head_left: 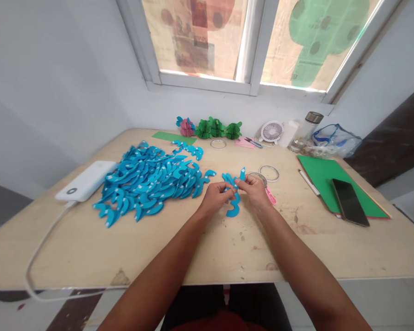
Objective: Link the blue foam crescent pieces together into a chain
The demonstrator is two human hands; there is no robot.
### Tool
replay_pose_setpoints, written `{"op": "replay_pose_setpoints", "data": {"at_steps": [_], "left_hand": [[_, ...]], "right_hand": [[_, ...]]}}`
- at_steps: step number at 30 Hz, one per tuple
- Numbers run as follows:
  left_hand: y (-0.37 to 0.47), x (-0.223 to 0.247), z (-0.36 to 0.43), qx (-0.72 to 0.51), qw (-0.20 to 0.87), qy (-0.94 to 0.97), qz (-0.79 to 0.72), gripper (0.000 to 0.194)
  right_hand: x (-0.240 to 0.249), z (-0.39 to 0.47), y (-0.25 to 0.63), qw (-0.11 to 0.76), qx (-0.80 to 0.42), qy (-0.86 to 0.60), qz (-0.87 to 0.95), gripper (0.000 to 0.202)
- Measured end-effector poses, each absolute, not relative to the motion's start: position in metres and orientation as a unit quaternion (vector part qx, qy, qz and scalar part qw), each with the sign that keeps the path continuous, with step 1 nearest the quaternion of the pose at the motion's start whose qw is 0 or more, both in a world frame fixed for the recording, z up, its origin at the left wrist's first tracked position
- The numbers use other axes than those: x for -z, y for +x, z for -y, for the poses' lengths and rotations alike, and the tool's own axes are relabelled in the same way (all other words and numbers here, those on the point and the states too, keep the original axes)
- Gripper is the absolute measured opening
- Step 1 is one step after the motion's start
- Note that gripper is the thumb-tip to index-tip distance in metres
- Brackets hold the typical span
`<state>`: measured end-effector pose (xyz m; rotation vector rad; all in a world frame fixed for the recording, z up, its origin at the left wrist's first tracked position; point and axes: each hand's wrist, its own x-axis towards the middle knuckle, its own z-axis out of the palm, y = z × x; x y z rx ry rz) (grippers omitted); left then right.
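Blue curved pieces (233,209) with small white patches are held between my two hands over the middle of the table. My left hand (216,196) pinches them from the left, its thumb and fingertips pressed together. On the other side my right hand (255,189) grips an upright blue part that ends in a white-marked tip. Parts of the pieces are hidden behind my fingers. A big heap of similar blue pieces (155,177) lies to the left of my hands, and a few more (189,149) lie behind it.
A white power bank (86,180) with a cable is at the left. Silver rings (269,173) and a pink-handled tool (271,195) lie beside my right hand. Farther right are green sheets (319,172) and a phone (350,202). Green paper figures (215,128) and a fan (272,132) stand behind.
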<state>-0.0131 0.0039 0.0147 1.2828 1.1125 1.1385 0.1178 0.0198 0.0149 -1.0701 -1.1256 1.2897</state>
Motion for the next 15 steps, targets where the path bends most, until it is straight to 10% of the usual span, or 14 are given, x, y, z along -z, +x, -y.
{"op": "replay_pose_setpoints", "data": {"at_steps": [15], "left_hand": [[-0.0151, -0.0185, -0.0040, -0.426, 0.565, 0.549, -0.445, 0.033]], "right_hand": [[-0.0187, -0.0187, 0.1185, 0.553, -0.540, -0.455, 0.442, 0.028]]}}
